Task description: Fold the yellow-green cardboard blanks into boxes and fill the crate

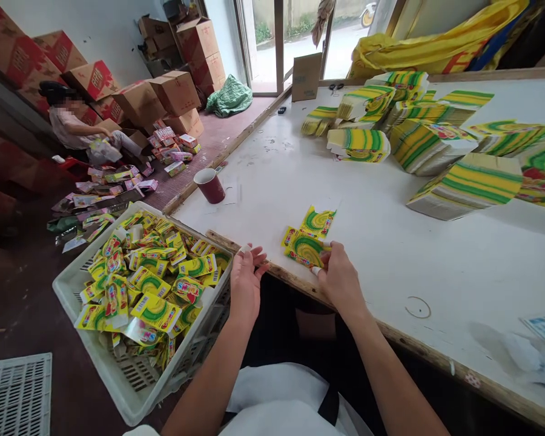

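My right hand (341, 277) pinches the right end of a small yellow-and-green printed carton (303, 247) near the table's front edge. Another yellow-and-green carton piece (318, 221) lies just behind it, touching or overlapping; I cannot tell whether they are separate. My left hand (247, 275) hovers by the wooden edge, palm turned up, fingers apart and nothing in them. White wraps cover some fingertips on both hands. Beside my left hand, a pale plastic crate (68, 297) is heaped with small yellow-and-green cartons (149, 281).
On the white table (263, 181) stand a dark red mug (209, 186) and stacks of flat cartons (470, 184) at the right. Scissors (336, 88) lie at the back. Across the floor, a seated person (79, 130) is among cardboard boxes (175, 92). Another crate (18, 393) lies lower left.
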### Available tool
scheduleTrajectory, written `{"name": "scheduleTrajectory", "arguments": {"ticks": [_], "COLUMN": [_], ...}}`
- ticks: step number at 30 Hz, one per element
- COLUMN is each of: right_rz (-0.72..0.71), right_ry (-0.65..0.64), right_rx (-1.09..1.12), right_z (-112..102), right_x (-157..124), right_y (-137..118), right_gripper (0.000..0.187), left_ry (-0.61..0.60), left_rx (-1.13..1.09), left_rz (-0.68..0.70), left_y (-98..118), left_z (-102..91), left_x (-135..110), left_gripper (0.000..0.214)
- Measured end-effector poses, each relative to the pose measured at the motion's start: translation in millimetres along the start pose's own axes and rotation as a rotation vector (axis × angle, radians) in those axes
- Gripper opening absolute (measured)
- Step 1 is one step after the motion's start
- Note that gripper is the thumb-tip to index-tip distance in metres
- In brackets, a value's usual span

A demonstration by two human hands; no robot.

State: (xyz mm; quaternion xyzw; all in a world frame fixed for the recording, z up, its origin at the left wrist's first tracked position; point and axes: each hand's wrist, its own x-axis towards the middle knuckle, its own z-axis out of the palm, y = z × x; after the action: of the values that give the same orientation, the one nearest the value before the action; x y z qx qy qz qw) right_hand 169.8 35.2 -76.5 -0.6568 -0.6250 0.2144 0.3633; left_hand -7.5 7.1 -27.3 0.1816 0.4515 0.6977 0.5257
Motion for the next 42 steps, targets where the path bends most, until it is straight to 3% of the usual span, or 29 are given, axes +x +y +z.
{"name": "scheduleTrajectory", "arguments": {"ticks": [2, 6, 11, 18, 21, 24, 28, 35, 42], "right_rz": [0.029, 0.037, 0.013, 0.103, 0.122, 0.114, 0.054, 0.022, 0.094], "right_ry": [0.014, 0.0, -0.264, -0.173, -0.121, -0.127, -0.262, -0.047, -0.203], "right_rx": [0.117, 0.601, 0.861, 0.839, 0.841, 0.871, 0.893, 0.703, 0.951], "right_z": [-5.6, -20.8, -24.0, -12.5, -16.7, -22.9, -24.9, -6.0, 2.9], "right_x": [0.9, -5.3, -25.3, -23.3, -18.7, -18.3, -23.5, -41.7, -50.2], "right_y": [0.1, -12.8, -38.0, -23.7, -16.6, -17.1, -29.0, -49.8, -49.1], "right_gripper": [0.045, 0.057, 0.054, 0.055, 0.055, 0.052, 0.044, 0.039, 0.057], "left_ry": [-0.03, -0.188, -0.326, -0.301, -0.308, -0.378, -0.488, -0.355, -0.342], "left_rx": [0.01, 0.02, -0.048, -0.129, -0.153, -0.132, -0.146, -0.212, -0.22], "left_rz": [-0.009, -0.001, -0.064, -0.177, -0.156, -0.15, -0.164, 0.014, 0.057], "left_y": [-4.2, -13.5, -19.8, -43.3, -50.4, -45.7, -30.7, -28.4, -38.6], "left_z": [0.7, 10.6, 33.4, 49.6, 52.8, 54.8, 53.8, 44.0, 34.0], "left_x": [-3.4, -12.2, -19.2, 0.9, 7.2, 3.0, -9.3, -12.0, -12.1], "left_gripper": [0.056, 0.058, 0.06, 0.071, 0.077, 0.072, 0.066, 0.073, 0.071]}}
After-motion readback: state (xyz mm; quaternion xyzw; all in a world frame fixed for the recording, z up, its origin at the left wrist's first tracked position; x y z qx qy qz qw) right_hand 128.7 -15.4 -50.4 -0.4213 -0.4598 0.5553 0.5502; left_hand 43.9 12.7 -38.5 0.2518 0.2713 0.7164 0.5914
